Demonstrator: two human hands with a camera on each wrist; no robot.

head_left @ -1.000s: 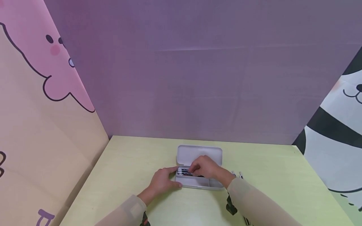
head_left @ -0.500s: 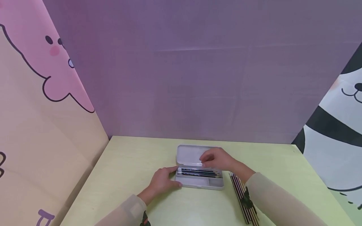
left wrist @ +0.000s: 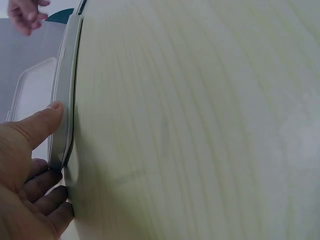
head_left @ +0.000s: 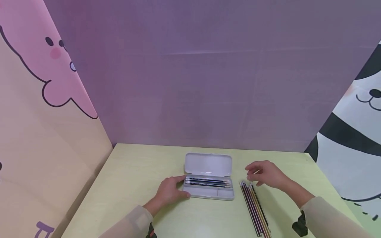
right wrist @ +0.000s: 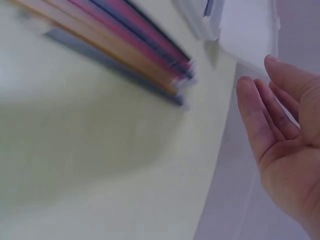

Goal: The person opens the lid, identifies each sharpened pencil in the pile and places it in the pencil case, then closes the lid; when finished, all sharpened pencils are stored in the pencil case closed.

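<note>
A white pencil case (head_left: 208,193) lies on the table with its lid (head_left: 207,164) swung back. Several dark pencils (head_left: 206,182) lie side by side in its rear compartment. My left hand (head_left: 169,193) holds the case's left end. In the left wrist view the thumb presses its wall and the other fingers (left wrist: 45,192) are round the corner. My right hand (head_left: 266,173) hovers above the table to the right of the case, fingers loosely bent and nothing in them. Just below it lies a bundle of pencils (head_left: 254,210), white-tipped at the far end.
The case's front compartment (head_left: 200,190) has a divider towards its right. Behind the pale wooden table (head_left: 143,168) rises a purple backdrop (head_left: 190,82). Cartoon panels stand at the left (head_left: 59,132) and right (head_left: 351,148).
My right hand has left the case and moved right, past the lid, to above the loose pencils' far end. The pencils in the case are uncovered; the left hand has stayed in place.
</note>
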